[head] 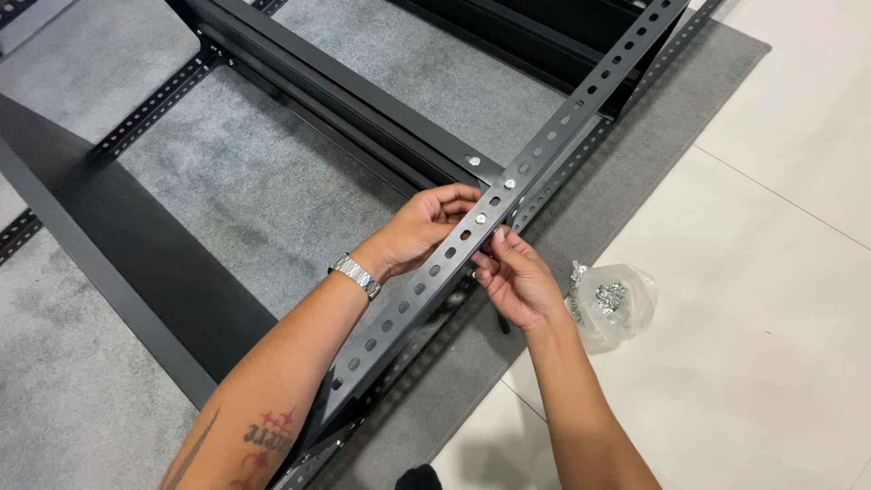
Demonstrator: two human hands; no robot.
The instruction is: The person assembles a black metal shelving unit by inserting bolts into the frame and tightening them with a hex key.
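grey rug [272, 181], slotted rail [508, 191] perhaps diagonal

The black metal rail [508, 195] I hold runs slantwise from near my body up to the far right, its flat face up, pierced by a row of holes. Silver bolts [480, 219] sit in holes where it crosses a black beam [363, 100]. It lies over the grey carpet [245, 181], with another holed rail just beneath it.
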